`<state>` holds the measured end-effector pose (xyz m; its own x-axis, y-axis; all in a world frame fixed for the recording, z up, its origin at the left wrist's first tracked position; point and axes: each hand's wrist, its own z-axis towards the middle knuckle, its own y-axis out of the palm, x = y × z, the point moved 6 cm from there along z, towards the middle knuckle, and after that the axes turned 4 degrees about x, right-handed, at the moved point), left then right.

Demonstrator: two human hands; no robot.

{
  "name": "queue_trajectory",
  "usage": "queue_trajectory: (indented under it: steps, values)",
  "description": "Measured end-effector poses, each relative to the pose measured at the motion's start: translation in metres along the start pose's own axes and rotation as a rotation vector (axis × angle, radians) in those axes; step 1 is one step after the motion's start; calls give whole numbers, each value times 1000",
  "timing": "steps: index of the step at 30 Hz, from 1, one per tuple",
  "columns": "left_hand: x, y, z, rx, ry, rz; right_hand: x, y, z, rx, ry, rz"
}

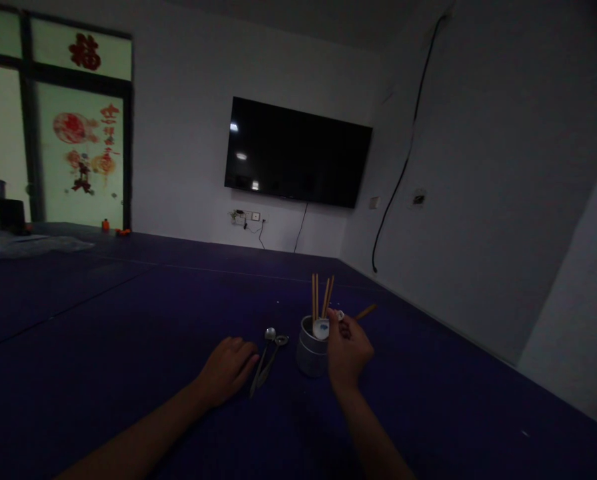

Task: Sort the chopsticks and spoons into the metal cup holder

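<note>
My right hand (349,348) pinches a white ceramic soup spoon (321,329) with a blue mark in its bowl. The spoon is at the rim of a grey cylindrical holder (310,357); whether it touches the rim I cannot tell. Several wooden chopsticks (315,297) stand upright in the holder. Behind my hand a wooden handle (366,311) slants out to the right, its other end hidden. My left hand (228,368) lies palm down on the table, fingers stretched out, holding nothing. Just right of its fingertips lie two metal spoons (262,360) side by side.
The purple-blue tabletop (143,320) reaches to the wall. Clear plastic wrapping (28,245) and a dark box (9,215) lie at the far left, with small orange items (105,225) nearby. A black cable (405,163) hangs down the right wall, and a television (298,155) is mounted ahead.
</note>
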<state>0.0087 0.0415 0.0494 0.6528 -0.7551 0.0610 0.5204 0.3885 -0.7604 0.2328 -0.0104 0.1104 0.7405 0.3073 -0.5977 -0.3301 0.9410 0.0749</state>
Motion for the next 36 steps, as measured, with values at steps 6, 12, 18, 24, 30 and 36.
queue_trajectory:
  steps: [6, 12, 18, 24, 30, 36]
  values:
    - [0, 2, 0, -8, 17, 9, -6, 9, -3, -142, -103, -107]
    - [-1, 5, 0, 15, 49, 29, 5, 14, -7, -227, -29, -381]
    - [-1, 10, 0, -1, 61, 28, 13, 13, -3, -271, 62, -488]
    - [-2, 14, 0, -70, 44, 36, 20, 12, -2, -299, 239, -398]
    - [-5, 21, -1, -145, 28, 42, 18, 13, -5, -289, 242, -366]
    - [-4, 21, -2, -207, 25, -11, 10, 13, -5, -295, 186, -349]
